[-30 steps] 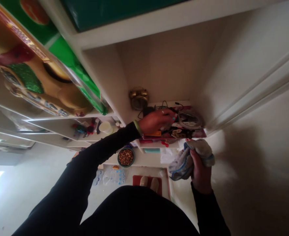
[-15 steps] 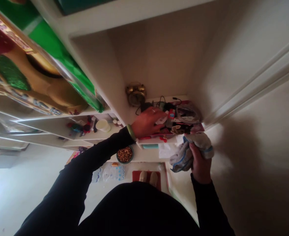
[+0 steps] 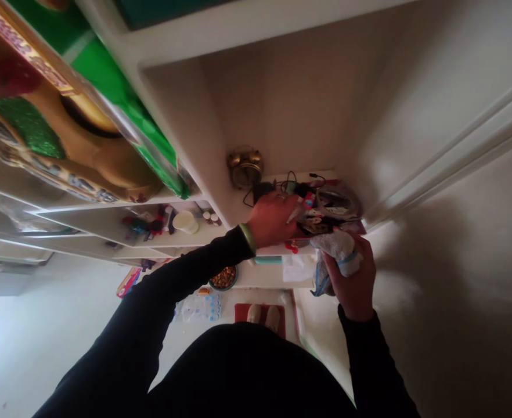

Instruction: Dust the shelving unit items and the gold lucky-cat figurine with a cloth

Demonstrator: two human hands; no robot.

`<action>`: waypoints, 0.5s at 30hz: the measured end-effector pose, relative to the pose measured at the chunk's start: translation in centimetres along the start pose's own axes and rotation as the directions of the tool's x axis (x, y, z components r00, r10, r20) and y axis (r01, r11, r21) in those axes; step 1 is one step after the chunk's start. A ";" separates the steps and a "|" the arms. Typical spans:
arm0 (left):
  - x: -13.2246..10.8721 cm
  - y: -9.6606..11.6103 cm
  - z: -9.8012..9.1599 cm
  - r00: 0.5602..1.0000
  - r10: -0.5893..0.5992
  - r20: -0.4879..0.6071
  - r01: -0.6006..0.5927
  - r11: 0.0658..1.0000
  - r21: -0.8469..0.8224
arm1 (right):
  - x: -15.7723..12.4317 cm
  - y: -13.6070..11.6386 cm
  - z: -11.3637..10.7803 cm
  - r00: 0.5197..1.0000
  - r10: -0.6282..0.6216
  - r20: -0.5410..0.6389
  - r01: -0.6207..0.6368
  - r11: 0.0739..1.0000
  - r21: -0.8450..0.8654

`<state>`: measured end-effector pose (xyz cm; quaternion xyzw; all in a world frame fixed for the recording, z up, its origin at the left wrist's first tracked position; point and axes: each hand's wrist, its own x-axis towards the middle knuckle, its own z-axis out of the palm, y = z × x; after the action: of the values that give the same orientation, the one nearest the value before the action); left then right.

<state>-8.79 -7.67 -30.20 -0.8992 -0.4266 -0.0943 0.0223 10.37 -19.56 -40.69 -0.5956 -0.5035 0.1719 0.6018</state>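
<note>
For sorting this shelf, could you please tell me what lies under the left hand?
The left hand is over a cluttered pile: dark cables and printed packets show beside it, but what lies directly beneath the palm is covered.

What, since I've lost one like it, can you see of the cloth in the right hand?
The cloth is soft-looking, pale gray fabric with a blue edge, bunched up rather than spread flat. The right hand grips it, fingers over the folds, and a blue-edged fold droops below. It is held up near the white shelf.
</note>
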 end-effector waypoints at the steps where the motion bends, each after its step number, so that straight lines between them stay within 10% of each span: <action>1: 0.0 0.1 0.0 1.000 -0.019 0.001 0.019 1.000 0.007 | 0.0 0.1 -0.1 1.000 -0.003 0.001 0.003 1.000 0.007; 15: -0.2 0.5 0.4 0.994 -0.109 -0.006 0.109 0.994 0.017 | -0.2 0.2 -0.2 0.992 -0.100 0.077 0.104 0.993 -0.058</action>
<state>-8.51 -8.09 -30.61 -0.8741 -0.4759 -0.0939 0.0260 10.54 -19.75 -40.87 -0.5807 -0.5603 0.1471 0.5721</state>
